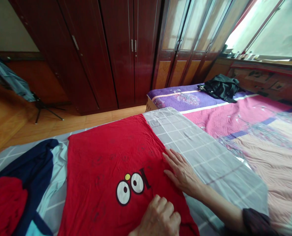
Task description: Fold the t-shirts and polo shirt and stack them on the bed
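— Two hands, both on one red shirt (pixel 116 164). What is each doing?

— Right hand (pixel 182 173) lies flat, fingers spread wide, palm down on the shirt's right edge where the red cloth meets the grey checked sheet (pixel 204 147). I'd judge it is pressing the edge so the cloth stays flat. Left hand (pixel 159 218) is curled into a loose fist at the near hem, knuckles up; it looks to be pinching the fabric, though the fingertips are hidden, so I cannot say for sure that cloth is in the grip.

— And the shirt itself?

— Spread flat on the sheet, print side up, right in front of the person. One cartoon print: two white eyes (pixel 129 188) with a small yellow spot above them.

— What else lies close?

— One navy garment (pixel 35 173) just left of the shirt, with one further red piece (pixel 3 206) at the near left corner.

— Farther out?

— One patchwork quilt (pixel 259 137) in pink and purple on the right, with one black garment (pixel 221 87) bundled at its far end. Behind, one dark wooden wardrobe (pixel 106 55); I count four of its doors in view, then glazed doors (pixel 185 36) beside it. One tripod (pixel 44 108) stands on the floor at left.
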### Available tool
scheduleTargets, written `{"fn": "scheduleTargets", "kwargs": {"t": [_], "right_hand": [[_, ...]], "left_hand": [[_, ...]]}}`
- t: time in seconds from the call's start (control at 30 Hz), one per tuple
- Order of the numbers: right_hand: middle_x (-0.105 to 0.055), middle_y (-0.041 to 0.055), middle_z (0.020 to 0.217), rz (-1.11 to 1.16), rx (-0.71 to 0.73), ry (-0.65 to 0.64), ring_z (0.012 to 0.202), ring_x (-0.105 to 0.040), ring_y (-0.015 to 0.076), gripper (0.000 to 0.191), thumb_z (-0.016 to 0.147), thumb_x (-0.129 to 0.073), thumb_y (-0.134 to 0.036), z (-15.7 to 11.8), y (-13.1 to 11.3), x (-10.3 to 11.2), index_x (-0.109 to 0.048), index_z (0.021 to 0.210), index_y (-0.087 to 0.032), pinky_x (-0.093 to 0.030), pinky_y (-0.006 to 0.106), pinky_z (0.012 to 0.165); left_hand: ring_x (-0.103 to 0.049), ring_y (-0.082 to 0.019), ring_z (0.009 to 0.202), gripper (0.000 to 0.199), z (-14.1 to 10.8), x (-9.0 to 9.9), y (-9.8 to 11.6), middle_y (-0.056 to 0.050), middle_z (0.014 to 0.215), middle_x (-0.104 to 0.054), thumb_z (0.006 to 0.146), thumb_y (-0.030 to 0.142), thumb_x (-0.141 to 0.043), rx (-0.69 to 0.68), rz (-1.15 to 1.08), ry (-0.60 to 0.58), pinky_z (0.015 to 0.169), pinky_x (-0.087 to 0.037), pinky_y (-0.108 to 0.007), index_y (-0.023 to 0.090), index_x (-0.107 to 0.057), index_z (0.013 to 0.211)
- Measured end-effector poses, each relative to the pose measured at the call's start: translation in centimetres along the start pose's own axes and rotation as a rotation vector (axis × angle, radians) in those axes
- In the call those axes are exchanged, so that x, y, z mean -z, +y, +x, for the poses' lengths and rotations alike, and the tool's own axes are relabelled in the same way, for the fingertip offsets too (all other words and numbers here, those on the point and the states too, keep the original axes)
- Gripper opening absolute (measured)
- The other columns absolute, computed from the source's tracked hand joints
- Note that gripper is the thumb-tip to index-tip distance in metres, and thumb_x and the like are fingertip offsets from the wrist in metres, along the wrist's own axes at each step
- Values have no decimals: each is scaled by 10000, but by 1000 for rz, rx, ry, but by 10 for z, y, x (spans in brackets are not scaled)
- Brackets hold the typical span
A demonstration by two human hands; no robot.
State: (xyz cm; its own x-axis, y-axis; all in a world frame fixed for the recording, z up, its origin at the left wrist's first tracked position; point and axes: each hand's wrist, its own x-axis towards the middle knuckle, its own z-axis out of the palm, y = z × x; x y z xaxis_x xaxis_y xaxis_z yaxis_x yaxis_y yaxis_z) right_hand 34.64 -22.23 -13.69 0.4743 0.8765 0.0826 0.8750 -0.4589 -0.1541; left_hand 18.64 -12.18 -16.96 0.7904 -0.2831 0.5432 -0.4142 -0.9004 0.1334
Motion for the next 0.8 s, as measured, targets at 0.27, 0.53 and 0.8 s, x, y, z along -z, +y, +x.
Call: {"fn": "scheduleTargets", "kwargs": {"t": [0.27,0.53,0.8], "right_hand": [[-169,118,1539,-11,154,76,1417,-131,280,638,910,-472,-364,-11,-12,-16,-247,1477,-175,-246,520,1118],[-171,109,1541,-72,354,77,1414,-137,291,679,889,-498,-306,-27,-25,-29,-204,1487,-175,-327,487,1083],[-179,143,1534,-28,606,94,1404,-167,320,751,892,-489,-451,-8,-39,-23,-153,1497,-161,-368,525,1034]], "left_hand": [[-484,-160,631,192,-9,-10,-3,7,649,-495,795,294,-606,-73,1,-68,614,-326,-302,185,-470,713],[-557,-164,702,177,1,31,-1,-3,694,-581,862,316,-592,-112,41,-246,640,-397,-286,180,-536,762],[-604,-173,912,199,-62,179,-29,-15,957,-658,915,251,-506,660,72,-314,867,-438,-306,234,-609,1084]]}}
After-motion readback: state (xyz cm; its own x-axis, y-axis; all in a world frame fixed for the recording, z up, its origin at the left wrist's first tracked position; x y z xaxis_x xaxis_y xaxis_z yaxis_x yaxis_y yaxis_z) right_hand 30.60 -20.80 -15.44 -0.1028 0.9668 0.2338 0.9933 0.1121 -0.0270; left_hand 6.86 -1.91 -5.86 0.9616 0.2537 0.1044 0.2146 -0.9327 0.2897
